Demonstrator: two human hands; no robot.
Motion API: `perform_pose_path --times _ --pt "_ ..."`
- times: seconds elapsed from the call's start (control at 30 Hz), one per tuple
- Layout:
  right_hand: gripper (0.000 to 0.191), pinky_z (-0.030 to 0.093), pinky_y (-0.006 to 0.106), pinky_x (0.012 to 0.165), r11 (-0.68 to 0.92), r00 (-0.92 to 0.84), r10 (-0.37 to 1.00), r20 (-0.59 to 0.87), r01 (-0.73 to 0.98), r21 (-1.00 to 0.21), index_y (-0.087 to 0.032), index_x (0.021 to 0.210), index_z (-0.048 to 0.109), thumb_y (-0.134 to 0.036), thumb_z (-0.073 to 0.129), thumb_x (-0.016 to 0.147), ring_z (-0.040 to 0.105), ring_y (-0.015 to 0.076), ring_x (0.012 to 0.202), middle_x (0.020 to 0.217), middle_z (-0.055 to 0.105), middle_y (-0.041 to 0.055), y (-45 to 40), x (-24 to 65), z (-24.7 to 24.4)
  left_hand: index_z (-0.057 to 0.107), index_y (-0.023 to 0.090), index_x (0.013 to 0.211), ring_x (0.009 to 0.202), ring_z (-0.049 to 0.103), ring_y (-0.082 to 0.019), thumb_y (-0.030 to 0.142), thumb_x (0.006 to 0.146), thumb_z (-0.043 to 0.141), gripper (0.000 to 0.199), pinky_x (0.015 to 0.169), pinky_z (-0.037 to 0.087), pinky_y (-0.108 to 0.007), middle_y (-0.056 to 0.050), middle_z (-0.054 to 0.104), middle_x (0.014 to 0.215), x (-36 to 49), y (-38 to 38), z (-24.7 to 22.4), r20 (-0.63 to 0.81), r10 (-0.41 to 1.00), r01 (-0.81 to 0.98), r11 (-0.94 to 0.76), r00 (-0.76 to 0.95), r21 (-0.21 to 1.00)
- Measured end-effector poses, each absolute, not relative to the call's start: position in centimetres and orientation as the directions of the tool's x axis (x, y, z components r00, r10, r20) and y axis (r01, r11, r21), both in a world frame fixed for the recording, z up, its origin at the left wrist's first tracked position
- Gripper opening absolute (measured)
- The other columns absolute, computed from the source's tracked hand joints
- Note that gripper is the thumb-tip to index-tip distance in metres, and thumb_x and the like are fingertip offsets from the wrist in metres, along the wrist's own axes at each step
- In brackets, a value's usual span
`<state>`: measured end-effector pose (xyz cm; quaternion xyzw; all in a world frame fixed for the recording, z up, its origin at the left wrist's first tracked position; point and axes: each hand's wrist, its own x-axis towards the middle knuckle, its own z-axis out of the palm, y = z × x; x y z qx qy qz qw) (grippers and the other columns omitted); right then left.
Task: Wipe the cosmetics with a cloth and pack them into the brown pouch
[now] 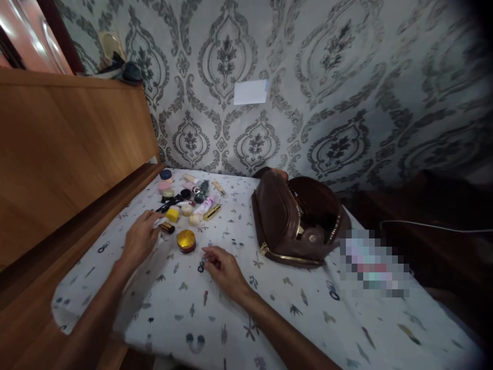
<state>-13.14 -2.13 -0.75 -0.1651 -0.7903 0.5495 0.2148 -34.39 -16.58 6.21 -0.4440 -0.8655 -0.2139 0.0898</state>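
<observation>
My left hand (141, 240) is closed, its fingertips on a thin white tissue-like piece (158, 222). Just beyond those fingers lies a dark tube with gold trim (167, 227), and a yellow-capped container (172, 214) is close by. Between my two hands stands a round jar with a shiny gold lid (186, 240). To its right, my right hand (224, 270) hovers low over the cloth, fingers loosely curled and apart, holding nothing I can see. Behind the jar, several cosmetics are spread out, among them a gold tube (212, 212), a white and purple tube (204, 205) and a dark green bottle (202, 191).
A brown leather bag (275, 218) stands unzipped on the right of the patterned white cloth (231, 329). A wooden panel (73, 154) rises at the left. Patterned wallpaper covers the wall behind. A blurred-out item (375, 264) lies beyond the bag, near a white cable (431, 225).
</observation>
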Motion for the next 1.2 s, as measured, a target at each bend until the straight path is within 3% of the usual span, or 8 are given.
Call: perform_pose_path --times 0.1,0.23,0.5,0.6,0.7,0.87,1.03,1.2 --pt "0.026 0.051 0.031 0.075 0.406 -0.859 0.478 0.183 0.031 -0.913 -0.020 0.102 0.070 -0.014 0.056 0.081 0.063 0.0167 0.081 0.092 0.069 0.0044 -2.1 -13.0 -0.2 0.058 0.028 0.126 0.127 0.051 -0.030 0.013 0.084 0.039 0.049 0.093 0.049 -0.042 -0.005 0.051 0.144 -36.7 -18.9 6.2 0.159 0.806 0.821 0.556 -0.570 0.129" --pt "0.022 0.049 0.030 0.074 0.450 -0.866 0.458 0.202 0.030 -0.892 -0.019 0.098 0.071 -0.013 0.056 0.083 0.061 0.0161 0.079 0.090 0.068 0.0041 -2.0 -12.9 0.1 0.042 0.027 0.143 0.137 0.042 -0.029 0.007 0.079 0.043 0.068 0.099 0.047 -0.041 -0.006 0.040 0.155 -37.9 -20.1 5.4 0.009 0.863 0.861 0.502 -0.504 0.075" --pt "0.020 0.048 0.029 0.072 0.456 -0.863 0.457 0.213 0.022 -0.890 -0.020 0.094 0.071 -0.012 0.056 0.082 0.060 0.0154 0.075 0.087 0.068 0.0037 -2.1 -12.8 0.3 0.052 0.025 0.129 0.088 0.067 -0.026 0.026 0.087 0.043 0.042 0.068 0.049 -0.035 -0.012 0.053 0.126 -37.1 -19.9 7.5 -0.053 0.843 0.842 0.528 -0.535 -0.110" --pt "0.019 0.050 0.031 0.075 0.420 -0.868 0.452 0.204 0.005 -0.907 -0.020 0.095 0.072 -0.016 0.056 0.084 0.061 0.0162 0.078 0.089 0.068 0.0045 -2.1 -12.6 0.5 0.052 0.025 0.125 0.089 0.066 -0.026 0.037 0.087 0.048 0.040 0.073 0.050 -0.036 -0.010 0.054 0.123 -36.5 -20.6 7.5 0.017 0.831 0.831 0.557 -0.556 -0.004" --pt "0.026 0.051 0.035 0.083 0.297 -0.888 0.422 0.184 -0.056 -0.953 -0.020 0.109 0.069 -0.029 0.056 0.089 0.063 0.0194 0.091 0.105 0.070 0.0080 -2.4 -12.5 0.9 0.051 0.024 0.126 0.103 0.063 -0.026 0.044 0.087 0.053 0.044 0.088 0.049 -0.037 -0.008 0.058 0.120 -34.2 -20.3 7.2 0.149 0.855 0.854 0.452 -0.497 0.258" --pt "0.053 0.053 0.038 0.091 -0.221 -0.929 0.358 0.094 -0.182 -0.958 -0.033 0.141 0.047 -0.056 0.048 0.093 0.058 0.0228 0.121 0.138 0.057 0.0056 -4.0 -13.1 2.1 0.054 0.024 0.120 0.105 0.061 -0.024 0.040 0.086 0.058 0.037 0.089 0.048 -0.036 -0.006 0.063 0.116 -27.0 -16.5 7.2 0.211 0.887 0.803 0.242 -0.411 0.545" --pt "0.055 0.054 0.030 0.069 -0.435 -0.879 0.472 -0.058 -0.175 -0.883 -0.029 0.130 0.050 -0.067 0.046 0.090 0.066 0.0200 0.094 0.116 0.066 0.0071 -3.5 -12.0 2.1 0.060 0.022 0.106 0.092 0.064 -0.024 0.047 0.086 0.059 0.033 0.080 0.048 -0.034 -0.004 0.069 0.101 -23.7 -13.4 7.8 0.157 0.906 0.747 0.216 -0.393 0.629" --pt "0.053 0.040 0.021 0.049 -0.304 -0.874 0.482 -0.060 -0.102 -0.947 -0.025 0.112 0.054 -0.061 0.070 0.076 0.059 0.0122 0.065 0.085 0.061 -0.0004 -2.6 -10.2 1.9 0.061 0.020 0.092 0.079 0.061 -0.018 0.049 0.095 0.045 0.033 0.073 0.046 -0.029 -0.001 0.067 0.084 -23.8 -12.0 9.4 0.383 0.808 0.741 0.096 -0.448 0.665"
